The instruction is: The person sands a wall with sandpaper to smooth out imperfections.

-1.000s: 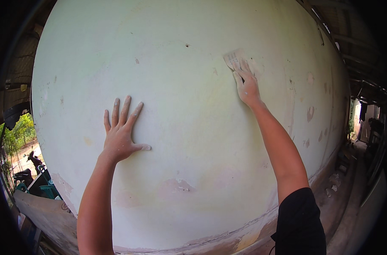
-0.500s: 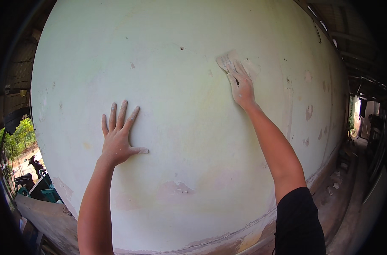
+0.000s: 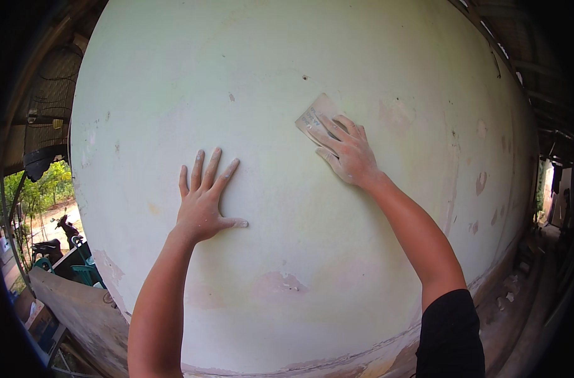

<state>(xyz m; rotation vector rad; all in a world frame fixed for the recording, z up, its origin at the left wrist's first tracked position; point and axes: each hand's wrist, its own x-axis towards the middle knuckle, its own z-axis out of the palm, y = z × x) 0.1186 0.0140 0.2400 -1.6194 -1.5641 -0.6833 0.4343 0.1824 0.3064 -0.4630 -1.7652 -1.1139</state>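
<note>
A pale green painted wall [image 3: 261, 120] fills most of the view, with worn and scuffed patches. My left hand [image 3: 205, 205] lies flat on it at left of centre, fingers spread, holding nothing. Higher up and to the right, my right hand [image 3: 350, 151] presses a sheet of sandpaper [image 3: 312, 120] against the wall. The sheet's greyish printed back faces me, and its left part sticks out past my fingertips; the rest is under the hand. Pale dust coats both hands.
Bare, peeling patches [image 3: 280, 285] mark the lower wall. Beyond its left edge are a low wall [image 3: 79, 309], green chairs [image 3: 87, 274], a motorbike [image 3: 65, 230] and a wire cage [image 3: 47, 107]. At right, a narrow passage [image 3: 520, 315] holds loose rubble.
My right hand has slid the sandpaper left and a little down along the wall. My left hand keeps its place on the wall, while the whole view has turned slightly left.
</note>
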